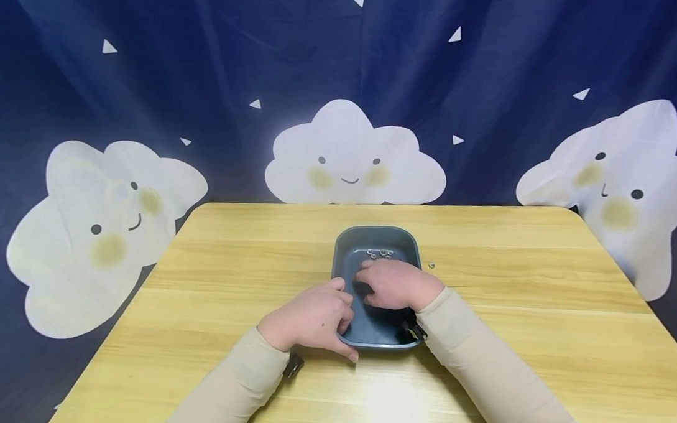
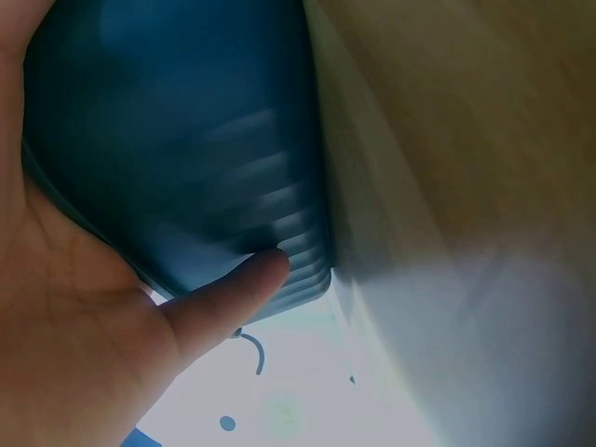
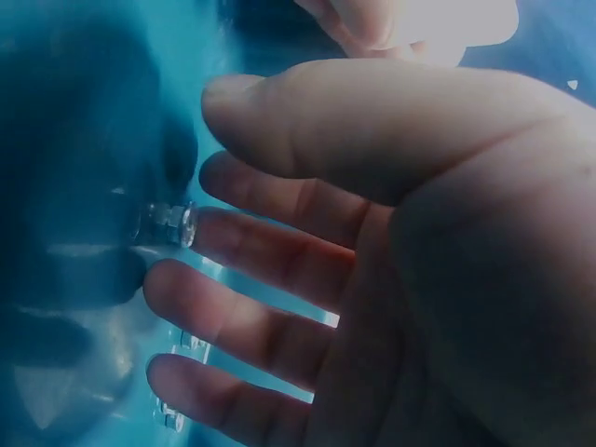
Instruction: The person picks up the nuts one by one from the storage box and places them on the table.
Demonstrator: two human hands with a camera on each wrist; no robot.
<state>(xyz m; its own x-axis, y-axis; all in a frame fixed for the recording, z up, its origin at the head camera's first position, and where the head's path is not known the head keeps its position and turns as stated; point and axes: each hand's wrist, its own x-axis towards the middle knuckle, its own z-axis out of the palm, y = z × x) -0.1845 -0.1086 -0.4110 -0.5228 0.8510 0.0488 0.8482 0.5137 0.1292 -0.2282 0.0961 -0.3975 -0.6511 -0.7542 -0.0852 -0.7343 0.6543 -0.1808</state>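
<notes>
A dark blue-grey rectangular plastic bin (image 1: 372, 333) stands on the table. My left hand (image 1: 318, 316) grips its left side near the front corner, fingers over the rim and thumb along the outside wall, as the left wrist view shows. Inside the bin is my right hand (image 1: 394, 285), palm down, its fingers spread and only slightly bent. One small shiny metal nut (image 3: 172, 223) lies right at a fingertip in the right wrist view. Several more nuts (image 1: 383, 253) are scattered on the bin floor toward the far end, partly behind the right hand.
A single small metal nut (image 1: 432, 265) lies on the wooden table (image 1: 247, 252) just right of the bin. Behind the table's far edge hangs a dark blue curtain (image 1: 226, 58) printed with white clouds.
</notes>
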